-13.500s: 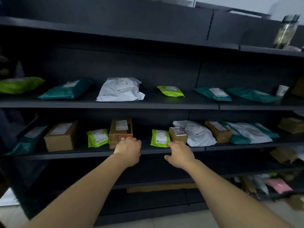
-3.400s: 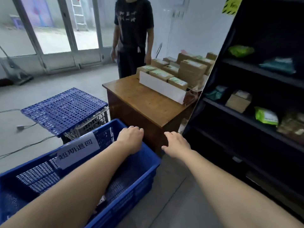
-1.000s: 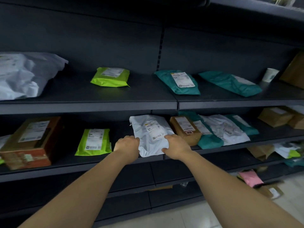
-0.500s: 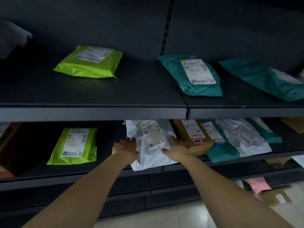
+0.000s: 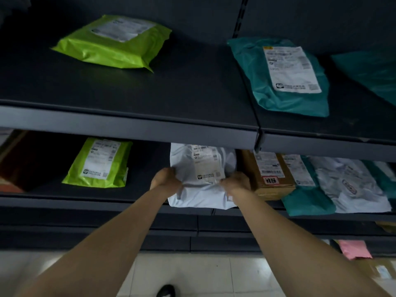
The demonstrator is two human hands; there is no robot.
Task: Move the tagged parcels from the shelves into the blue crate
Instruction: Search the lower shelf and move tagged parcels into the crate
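A white plastic parcel (image 5: 201, 168) with a printed label lies on the middle shelf (image 5: 107, 198), its front end hanging over the shelf edge. My left hand (image 5: 166, 179) grips its left side and my right hand (image 5: 235, 182) grips its right side, fingers bunched into the plastic. Right beside it stands a brown cardboard box (image 5: 270, 174) bearing a red tag. The blue crate is out of view.
On the upper shelf (image 5: 150, 127) lie a lime green parcel (image 5: 113, 42) and a teal parcel (image 5: 285, 76). The middle shelf also holds a lime green parcel (image 5: 100, 163), a teal parcel (image 5: 306, 200) and a white parcel (image 5: 351, 185). A pink parcel (image 5: 354, 248) lies low at the right.
The view has moved closer to the shelves and dipped down. Both hands have closed tighter on the white parcel, which now sticks out a little over the shelf edge.
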